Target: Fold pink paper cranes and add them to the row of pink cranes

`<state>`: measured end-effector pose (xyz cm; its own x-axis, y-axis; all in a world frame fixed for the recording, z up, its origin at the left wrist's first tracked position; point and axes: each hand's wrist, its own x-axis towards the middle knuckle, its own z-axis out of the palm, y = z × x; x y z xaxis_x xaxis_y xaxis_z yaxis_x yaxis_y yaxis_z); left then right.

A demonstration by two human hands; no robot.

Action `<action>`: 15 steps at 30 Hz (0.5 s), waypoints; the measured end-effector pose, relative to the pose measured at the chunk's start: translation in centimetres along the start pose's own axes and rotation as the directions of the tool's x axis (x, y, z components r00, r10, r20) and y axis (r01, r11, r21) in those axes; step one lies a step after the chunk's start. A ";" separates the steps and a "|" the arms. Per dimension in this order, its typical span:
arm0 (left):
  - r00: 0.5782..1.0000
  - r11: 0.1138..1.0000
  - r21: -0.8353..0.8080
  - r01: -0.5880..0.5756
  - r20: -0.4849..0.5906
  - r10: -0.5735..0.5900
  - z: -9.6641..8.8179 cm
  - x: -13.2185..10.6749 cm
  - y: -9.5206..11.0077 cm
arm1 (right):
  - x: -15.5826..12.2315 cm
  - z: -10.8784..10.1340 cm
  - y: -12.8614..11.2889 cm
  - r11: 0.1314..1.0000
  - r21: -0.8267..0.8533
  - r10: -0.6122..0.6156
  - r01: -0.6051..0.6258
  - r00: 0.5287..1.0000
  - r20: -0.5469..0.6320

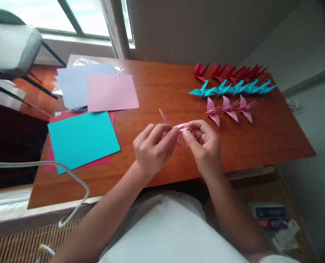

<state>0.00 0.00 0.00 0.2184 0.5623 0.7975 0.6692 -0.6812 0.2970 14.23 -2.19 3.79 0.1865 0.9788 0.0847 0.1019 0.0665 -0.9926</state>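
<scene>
A pink paper crane [164, 116] is held between both hands above the front middle of the table, its wings spread to either side of my left fingers. My left hand [155, 144] pinches it near the body, which the fingers partly hide. With thumb and fingertips, my right hand [205, 144] grips the end of one of the crane's thin pointed strips. To the right of my hands stand finished cranes: pink cranes [226, 109] in the nearest row, blue cranes [228, 88] behind them, and red cranes [218, 71] at the back.
Paper sheets lie on the left of the wooden table [162, 84]: pink sheets [113, 93], pale blue-grey sheets [75, 86], turquoise paper [83, 140] and red paper [107, 159]. A white cable [80, 179] loops at the front left. A chair [11, 47] stands by the window.
</scene>
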 end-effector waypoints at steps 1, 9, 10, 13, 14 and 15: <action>1.000 1.000 0.004 -0.007 0.002 0.007 0.0 0.0 -0.1 | 0.0 0.0 0.1 1.000 -0.001 0.001 -0.001 1.000 0.004; 1.000 1.000 -0.009 -0.009 0.003 0.009 -0.2 0.2 -0.2 | -0.1 -0.2 0.3 0.999 0.032 0.003 -0.004 1.000 0.026; 1.000 1.000 -0.011 -0.006 0.004 0.006 -0.2 0.2 -0.2 | -0.1 -0.2 0.3 0.999 0.034 0.003 -0.004 1.000 0.027; 1.000 1.000 -0.016 -0.004 0.011 0.004 -0.1 0.1 -0.2 | -0.1 -0.3 0.4 0.999 0.036 0.001 -0.002 1.000 0.025; 1.000 1.000 -0.016 -0.006 0.013 0.007 -0.1 0.1 -0.2 | -0.1 -0.3 0.4 0.999 0.040 0.000 -0.001 1.000 0.023; 1.000 1.000 -0.014 -0.009 0.014 0.009 -0.1 0.1 -0.3 | -0.1 -0.3 0.4 0.999 0.046 -0.001 0.000 1.000 0.023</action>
<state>-0.22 0.17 0.03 0.2346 0.5624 0.7929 0.6570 -0.6929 0.2970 14.51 -2.34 3.37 0.1641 0.9829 0.0837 0.0571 0.0752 -0.9955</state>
